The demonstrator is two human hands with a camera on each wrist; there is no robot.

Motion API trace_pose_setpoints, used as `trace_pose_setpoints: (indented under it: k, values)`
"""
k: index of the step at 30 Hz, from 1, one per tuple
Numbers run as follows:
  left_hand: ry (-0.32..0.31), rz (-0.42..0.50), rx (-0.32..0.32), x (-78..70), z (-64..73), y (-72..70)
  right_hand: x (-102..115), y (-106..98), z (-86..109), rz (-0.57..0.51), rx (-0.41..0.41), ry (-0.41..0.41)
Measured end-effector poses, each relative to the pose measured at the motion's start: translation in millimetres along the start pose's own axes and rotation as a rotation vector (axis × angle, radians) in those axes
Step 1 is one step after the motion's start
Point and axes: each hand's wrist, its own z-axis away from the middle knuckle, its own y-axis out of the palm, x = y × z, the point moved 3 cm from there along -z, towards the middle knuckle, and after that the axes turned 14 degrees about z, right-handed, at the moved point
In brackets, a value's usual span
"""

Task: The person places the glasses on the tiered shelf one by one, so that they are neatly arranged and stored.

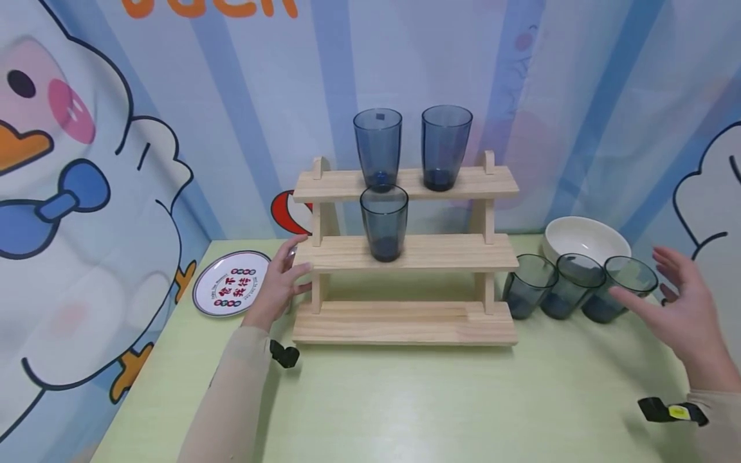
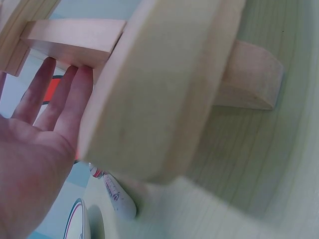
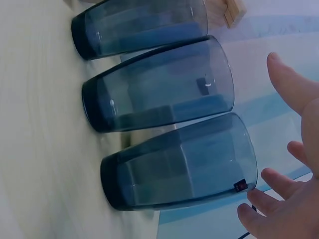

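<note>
A three-tier wooden rack (image 1: 405, 331) stands mid-table. Two blue-tinted glasses, a left one (image 1: 378, 145) and a right one (image 1: 446, 145), stand on its top tier; another glass (image 1: 384, 225) is on the middle tier. My left hand (image 1: 272, 286) is at the rack's left side, its fingers extended against a wooden upright (image 2: 75, 37). Right of the rack, three more glasses stand in a row: a near-rack one (image 1: 528, 289), a middle one (image 1: 570, 289) and an outer one (image 3: 184, 167). My right hand (image 1: 689, 308) is spread beside the outer glass, fingertips close to its rim, holding nothing.
A white bowl (image 1: 585, 235) sits behind the row of glasses. On the left lies a white plate (image 1: 231, 283) with red characters. A white tube (image 2: 119, 196) lies beside the rack. A printed cartoon curtain (image 1: 260, 116) hangs behind the table.
</note>
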Motion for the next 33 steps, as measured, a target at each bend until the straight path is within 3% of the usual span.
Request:
trace_pose_setpoints:
  k: [5, 15, 25, 33]
  values:
    - [0.004, 0.001, -0.004, 0.8, -0.5, -1.0, -10.5, 2.3, -4.0, -0.018, 0.036, 0.012]
    - [0.004, -0.001, 0.007, 3.0, -1.4, -1.4, -35.9, 16.6, -7.5, -0.064, 0.201, 0.097]
    - [0.004, -0.014, 0.003, 2.2, -1.8, -2.5, -41.0, 25.7, -14.8, -0.117, 0.198, 0.058]
    - [0.016, 0.000, 0.013, 3.5, -2.4, -3.6, -44.2, 29.4, -13.8, -0.123, 0.168, 0.133]
